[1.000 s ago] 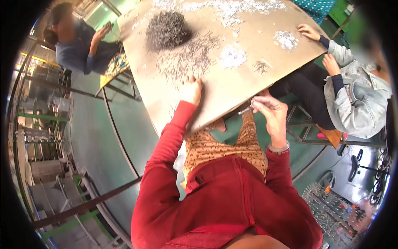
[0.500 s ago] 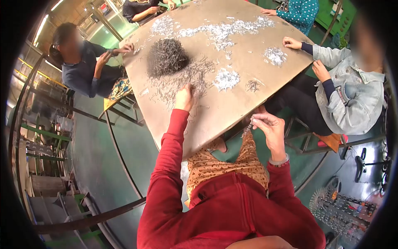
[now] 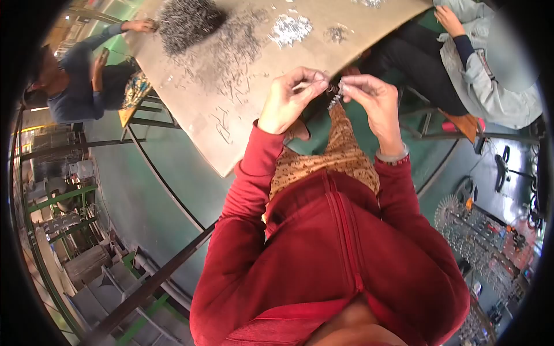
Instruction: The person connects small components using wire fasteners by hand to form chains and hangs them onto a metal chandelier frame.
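My left hand [image 3: 293,99] is pinched at the near edge of the table, with a small dark bent wire piece [image 3: 330,89] at its fingertips. Facing it, my right hand [image 3: 372,102] pinches a short strand of small silvery metal pieces [image 3: 334,102] that dangles below the fingers. The two sets of fingertips are close together; whether the pieces touch cannot be made out. On the table lie a large heap of dark wire pieces [image 3: 187,26], loose ones scattered toward me, and a pile of shiny silver pieces [image 3: 289,30].
The tabletop [image 3: 231,153] ends in a corner left of my knees. A small dark pile [image 3: 336,34] lies by the right edge. One person [image 3: 78,86] sits at the left, another in a denim jacket [image 3: 490,75] at the right. Metal railings [image 3: 167,288] run at the left.
My left hand has come from the loose dark wire pieces on the table back to my right hand. The view has tilted down, so the table sits higher in it.
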`<state>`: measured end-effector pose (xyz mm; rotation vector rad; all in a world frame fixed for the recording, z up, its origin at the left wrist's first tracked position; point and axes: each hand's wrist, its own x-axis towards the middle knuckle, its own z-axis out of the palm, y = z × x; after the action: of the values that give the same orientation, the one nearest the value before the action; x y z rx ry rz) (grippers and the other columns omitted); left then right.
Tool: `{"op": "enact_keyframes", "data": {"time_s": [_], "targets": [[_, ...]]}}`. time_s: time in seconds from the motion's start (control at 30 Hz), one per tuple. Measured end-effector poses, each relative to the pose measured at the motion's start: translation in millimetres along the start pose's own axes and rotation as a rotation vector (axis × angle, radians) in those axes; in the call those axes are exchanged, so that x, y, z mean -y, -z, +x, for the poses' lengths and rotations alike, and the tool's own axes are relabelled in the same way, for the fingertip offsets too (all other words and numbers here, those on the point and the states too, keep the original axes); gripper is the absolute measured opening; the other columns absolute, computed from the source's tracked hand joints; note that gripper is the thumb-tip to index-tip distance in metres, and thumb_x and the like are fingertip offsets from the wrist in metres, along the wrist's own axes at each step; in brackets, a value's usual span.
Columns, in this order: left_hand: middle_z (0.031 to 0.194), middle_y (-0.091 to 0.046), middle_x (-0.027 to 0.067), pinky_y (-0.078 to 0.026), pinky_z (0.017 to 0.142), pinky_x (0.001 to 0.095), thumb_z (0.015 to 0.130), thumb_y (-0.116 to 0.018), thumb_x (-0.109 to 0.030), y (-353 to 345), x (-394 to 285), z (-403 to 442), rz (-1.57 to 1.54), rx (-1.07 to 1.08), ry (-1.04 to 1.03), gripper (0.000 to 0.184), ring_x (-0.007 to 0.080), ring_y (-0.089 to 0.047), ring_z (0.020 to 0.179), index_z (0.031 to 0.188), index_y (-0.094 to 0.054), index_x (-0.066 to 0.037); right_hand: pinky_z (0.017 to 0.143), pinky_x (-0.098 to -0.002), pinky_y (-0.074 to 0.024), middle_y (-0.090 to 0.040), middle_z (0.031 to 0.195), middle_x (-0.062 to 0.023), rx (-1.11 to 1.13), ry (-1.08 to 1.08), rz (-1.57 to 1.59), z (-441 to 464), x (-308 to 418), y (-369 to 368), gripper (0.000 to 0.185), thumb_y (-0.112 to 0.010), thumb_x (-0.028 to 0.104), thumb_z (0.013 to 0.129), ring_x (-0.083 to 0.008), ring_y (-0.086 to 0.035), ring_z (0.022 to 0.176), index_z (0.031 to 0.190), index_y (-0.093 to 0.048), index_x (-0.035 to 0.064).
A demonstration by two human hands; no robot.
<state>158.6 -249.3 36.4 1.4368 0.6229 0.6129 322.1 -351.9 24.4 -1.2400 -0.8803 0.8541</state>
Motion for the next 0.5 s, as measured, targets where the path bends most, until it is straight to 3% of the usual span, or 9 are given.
{"op": "enact_keyframes", "data": {"time_s": [0.07, 0.2, 0.3, 0.33, 0.4, 0.43, 0.5], "targets": [[0.098, -0.062, 0.0035, -0.047, 0.076, 0.0235, 0.084, -0.065, -0.015, -14, 1, -1, -0.074, 0.032, -0.040, 0.017, 0.0107, -0.059, 0.088, 0.094, -0.060, -0.001, 0.067, -0.0240, -0.0501, -0.066, 0.084, -0.0096, -0.008, -0.010, 0.097, -1, -3, -1, 0.015, -0.065, -0.003, 0.078, -0.0128, -0.061, 0.071, 0.093, -0.065, -0.0062], [0.090, -0.062, 0.0081, -0.050, 0.070, 0.0242, 0.085, -0.062, -0.007, -22, 20, 6, 0.203, -0.055, -0.152, 0.014, 0.0134, -0.062, 0.082, 0.094, -0.059, 0.003, 0.067, -0.0237, -0.0500, -0.065, 0.085, -0.0095, -0.014, 0.016, 0.153, -4, 0, -3, 0.015, -0.064, -0.003, 0.079, -0.0130, -0.061, 0.071, 0.094, -0.064, -0.0063], [0.089, -0.061, 0.0096, -0.050, 0.066, 0.0245, 0.084, -0.062, -0.005, -35, 4, -1, -0.060, -0.135, -0.049, 0.013, 0.0140, -0.063, 0.078, 0.093, -0.057, 0.004, 0.068, -0.0240, -0.0504, -0.065, 0.084, -0.0092, -0.025, 0.015, 0.092, -4, 0, -6, 0.014, -0.064, -0.003, 0.079, -0.0131, -0.061, 0.072, 0.093, -0.064, -0.0062], [0.089, -0.060, 0.0101, -0.050, 0.062, 0.0246, 0.084, -0.061, -0.003, -37, 5, -1, -0.008, -0.162, -0.118, 0.013, 0.0138, -0.062, 0.072, 0.093, -0.055, 0.004, 0.069, -0.0242, -0.0509, -0.064, 0.085, -0.0091, -0.024, 0.026, 0.103, -4, -2, -7, 0.014, -0.064, -0.004, 0.080, -0.0133, -0.061, 0.074, 0.093, -0.064, -0.0065], [0.100, -0.058, 0.0084, -0.048, 0.075, 0.0282, 0.088, -0.059, -0.014, -39, 8, -6, 0.057, -0.196, -0.041, 0.020, 0.0144, -0.057, 0.090, 0.102, -0.052, -0.001, 0.069, -0.0228, -0.0514, -0.064, 0.087, -0.0087, -0.029, 0.073, 0.107, -3, -3, -11, 0.012, -0.062, -0.004, 0.081, -0.0123, -0.061, 0.075, 0.093, -0.064, -0.0063], [0.099, -0.058, 0.0088, -0.048, 0.074, 0.0281, 0.089, -0.057, -0.014, -45, 22, -5, 0.128, -0.248, -0.195, 0.019, 0.0141, -0.057, 0.089, 0.103, -0.052, -0.001, 0.069, -0.0220, -0.0517, -0.064, 0.088, -0.0085, -0.034, 0.096, 0.107, -3, -3, -12, 0.012, -0.062, -0.004, 0.082, -0.0117, -0.061, 0.075, 0.093, -0.064, -0.0062], [0.100, -0.058, 0.0088, -0.047, 0.076, 0.0268, 0.091, -0.053, -0.008, -48, 34, -4, 0.185, -0.311, -0.260, 0.013, 0.0126, -0.057, 0.089, 0.101, -0.051, -0.001, 0.068, -0.0219, -0.0520, -0.062, 0.091, -0.0092, -0.031, 0.126, 0.099, -3, -5, -16, 0.012, -0.061, -0.007, 0.081, -0.0122, -0.061, 0.076, 0.093, -0.064, -0.0069]]}}
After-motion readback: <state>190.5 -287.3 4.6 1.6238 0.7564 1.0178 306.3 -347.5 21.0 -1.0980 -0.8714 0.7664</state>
